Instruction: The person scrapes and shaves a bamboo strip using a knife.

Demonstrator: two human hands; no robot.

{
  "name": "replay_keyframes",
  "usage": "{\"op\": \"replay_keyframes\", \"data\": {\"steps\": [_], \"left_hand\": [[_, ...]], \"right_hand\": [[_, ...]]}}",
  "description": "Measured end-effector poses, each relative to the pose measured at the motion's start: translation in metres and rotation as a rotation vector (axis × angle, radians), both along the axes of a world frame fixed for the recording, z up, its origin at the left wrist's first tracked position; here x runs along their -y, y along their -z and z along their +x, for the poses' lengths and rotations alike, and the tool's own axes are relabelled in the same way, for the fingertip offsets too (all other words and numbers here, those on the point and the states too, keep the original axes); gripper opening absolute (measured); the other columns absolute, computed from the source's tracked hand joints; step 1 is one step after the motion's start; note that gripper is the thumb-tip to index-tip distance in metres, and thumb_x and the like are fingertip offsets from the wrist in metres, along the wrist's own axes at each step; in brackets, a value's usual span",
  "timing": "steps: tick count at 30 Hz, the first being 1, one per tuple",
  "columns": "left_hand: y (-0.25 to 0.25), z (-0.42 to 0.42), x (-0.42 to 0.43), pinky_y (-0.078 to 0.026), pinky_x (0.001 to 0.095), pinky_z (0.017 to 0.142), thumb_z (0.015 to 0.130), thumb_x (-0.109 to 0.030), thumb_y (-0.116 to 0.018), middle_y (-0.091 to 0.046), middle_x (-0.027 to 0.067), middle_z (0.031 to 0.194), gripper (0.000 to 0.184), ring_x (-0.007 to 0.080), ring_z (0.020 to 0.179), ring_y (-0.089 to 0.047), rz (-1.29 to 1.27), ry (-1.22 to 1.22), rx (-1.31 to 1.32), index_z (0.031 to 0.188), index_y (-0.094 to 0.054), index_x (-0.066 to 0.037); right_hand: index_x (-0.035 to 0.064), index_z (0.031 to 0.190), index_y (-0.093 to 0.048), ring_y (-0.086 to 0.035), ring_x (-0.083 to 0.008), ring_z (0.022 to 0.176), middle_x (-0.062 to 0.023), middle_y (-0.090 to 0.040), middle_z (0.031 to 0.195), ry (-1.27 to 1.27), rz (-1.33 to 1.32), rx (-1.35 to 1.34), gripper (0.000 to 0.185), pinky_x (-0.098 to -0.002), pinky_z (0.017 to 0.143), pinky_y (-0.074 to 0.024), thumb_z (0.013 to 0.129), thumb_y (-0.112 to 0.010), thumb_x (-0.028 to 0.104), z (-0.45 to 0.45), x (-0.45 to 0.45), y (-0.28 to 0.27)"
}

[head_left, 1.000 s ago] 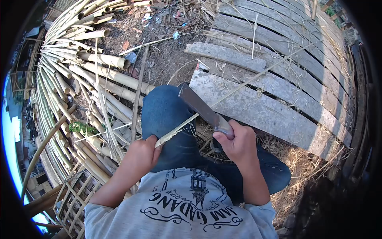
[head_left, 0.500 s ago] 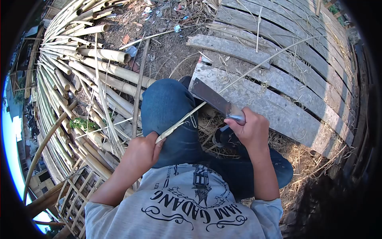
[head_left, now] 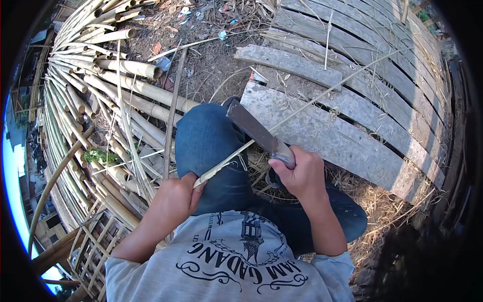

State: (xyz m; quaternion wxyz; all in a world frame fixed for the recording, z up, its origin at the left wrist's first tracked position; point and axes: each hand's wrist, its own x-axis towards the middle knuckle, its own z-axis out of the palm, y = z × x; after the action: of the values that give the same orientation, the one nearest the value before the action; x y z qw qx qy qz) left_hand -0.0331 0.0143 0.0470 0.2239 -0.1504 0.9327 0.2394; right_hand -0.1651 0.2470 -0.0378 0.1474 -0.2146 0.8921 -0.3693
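My left hand [head_left: 176, 197] grips the near end of a long, thin bamboo strip [head_left: 302, 111], just beside my bent knee in blue jeans [head_left: 207, 136]. The strip crosses the knee and runs up and right over the wooden planks. Frayed fibres curl from it near my left hand. In my right hand [head_left: 302, 173] is the handle of a broad-bladed knife [head_left: 251, 126]. Its dark blade points up and left and crosses the strip beyond the knee. The exact contact between edge and strip cannot be made out.
Bamboo poles [head_left: 146, 90] are piled at the left. A slatted plank platform [head_left: 342, 146] fills the upper right, with a loose board [head_left: 292, 65] on it. Shavings [head_left: 377, 221] cover the ground at the lower right. A woven bamboo lattice [head_left: 100, 249] stands at the lower left.
The knife and my right hand first moved right, then came back left and slightly down. My left hand has stayed on the strip's end, shifting only slightly.
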Motion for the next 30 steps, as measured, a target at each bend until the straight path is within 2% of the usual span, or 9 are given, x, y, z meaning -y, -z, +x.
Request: {"op": "replay_keyframes", "data": {"steps": [2, 7, 9, 13, 17, 20, 23, 26, 30], "left_hand": [[-0.001, 0.001, 0.003, -0.044, 0.0507, 0.056, 0.092, -0.016, -0.058, -0.055, 0.0253, 0.061, 0.024, 0.0454, 0.059, -0.057, 0.000, -0.011, 0.002, 0.078, -0.055, 0.003], [-0.002, 0.001, 0.003, -0.044, 0.0498, 0.054, 0.093, -0.017, -0.057, -0.055, 0.0249, 0.060, 0.026, 0.0449, 0.058, -0.056, 0.037, -0.027, 0.009, 0.077, -0.055, 0.003], [-0.001, 0.002, 0.004, -0.044, 0.0493, 0.054, 0.093, -0.017, -0.056, -0.054, 0.0249, 0.059, 0.026, 0.0446, 0.057, -0.056, 0.029, -0.014, 0.001, 0.077, -0.054, 0.003], [-0.002, 0.000, 0.004, -0.044, 0.0492, 0.054, 0.093, -0.017, -0.056, -0.053, 0.0249, 0.059, 0.026, 0.0445, 0.057, -0.057, 0.040, -0.011, 0.022, 0.077, -0.054, 0.003], [-0.002, 0.005, 0.010, -0.044, 0.0495, 0.054, 0.093, -0.017, -0.057, -0.054, 0.0247, 0.059, 0.025, 0.0445, 0.058, -0.058, 0.040, -0.023, 0.010, 0.077, -0.054, 0.003], [0.002, 0.012, 0.017, -0.044, 0.0498, 0.054, 0.091, -0.016, -0.058, -0.055, 0.0247, 0.059, 0.024, 0.0446, 0.058, -0.057, 0.025, -0.020, 0.001, 0.077, -0.054, 0.003], [0.001, 0.008, 0.015, -0.045, 0.0497, 0.055, 0.091, -0.015, -0.059, -0.055, 0.0247, 0.059, 0.023, 0.0447, 0.058, -0.057, 0.027, -0.006, 0.004, 0.077, -0.054, 0.003], [-0.003, 0.000, 0.011, -0.045, 0.0493, 0.055, 0.090, -0.014, -0.059, -0.055, 0.0246, 0.059, 0.022, 0.0448, 0.058, -0.057, 0.043, -0.004, 0.026, 0.078, -0.055, 0.004], [-0.012, -0.007, 0.013, -0.044, 0.0497, 0.055, 0.090, -0.017, -0.060, -0.054, 0.0250, 0.059, 0.027, 0.0453, 0.058, -0.056, 0.100, -0.076, 0.120, 0.075, -0.056, 0.005]], "right_hand": [[0.0023, 0.068, -0.056, -0.060, -0.0416, 0.058, -0.0182, -0.054, 0.055, -0.036, 0.020, 0.022, 0.057, -0.0435, 0.053, -0.0467, 0.078, -0.069, 0.057, -0.004, 0.000, 0.010], [0.0036, 0.065, -0.053, -0.059, -0.0398, 0.056, -0.0165, -0.053, 0.053, -0.080, 0.098, -0.047, 0.065, -0.0431, 0.050, -0.0456, 0.076, -0.064, 0.067, -0.015, -0.003, 0.011], [0.0064, 0.064, -0.055, -0.061, -0.0336, 0.051, -0.0128, -0.056, 0.052, -0.053, 0.152, -0.141, 0.068, -0.0409, 0.047, -0.0477, 0.071, -0.064, 0.074, -0.018, -0.013, 0.018], [0.0045, 0.066, -0.056, -0.062, -0.0354, 0.053, -0.0135, -0.056, 0.053, -0.055, 0.207, -0.218, 0.070, -0.0423, 0.049, -0.0486, 0.071, -0.064, 0.073, -0.022, -0.021, 0.016], [-0.0016, 0.069, -0.058, -0.058, -0.0378, 0.056, -0.0185, -0.054, 0.054, 0.401, 0.345, -0.110, 0.061, -0.0458, 0.055, -0.0434, 0.087, -0.060, 0.057, -0.065, -0.068, 0.027], [-0.0024, 0.068, -0.058, -0.051, -0.0341, 0.051, -0.0176, -0.051, 0.054, 0.566, 0.389, -0.070, 0.057, -0.0443, 0.053, -0.0387, 0.092, -0.057, 0.050, -0.096, -0.116, 0.032], [-0.0043, 0.068, -0.054, -0.041, -0.0238, 0.051, -0.0121, -0.043, 0.053, 0.491, 0.318, -0.042, 0.056, -0.0405, 0.052, -0.0352, 0.093, -0.056, 0.046, -0.071, -0.102, 0.016], [-0.0020, 0.067, -0.052, -0.043, -0.0150, 0.050, -0.0084, -0.041, 0.051, 0.511, 0.064, 0.081, 0.053, -0.0351, 0.049, -0.0349, 0.095, -0.054, 0.042, -0.044, -0.084, 0.022], [0.0022, 0.065, -0.050, -0.044, -0.0106, 0.046, -0.0018, -0.045, 0.051, 0.636, -0.308, 0.325, 0.052, -0.0289, 0.045, -0.0334, 0.098, -0.049, 0.043, -0.020, -0.055, 0.016]]}}
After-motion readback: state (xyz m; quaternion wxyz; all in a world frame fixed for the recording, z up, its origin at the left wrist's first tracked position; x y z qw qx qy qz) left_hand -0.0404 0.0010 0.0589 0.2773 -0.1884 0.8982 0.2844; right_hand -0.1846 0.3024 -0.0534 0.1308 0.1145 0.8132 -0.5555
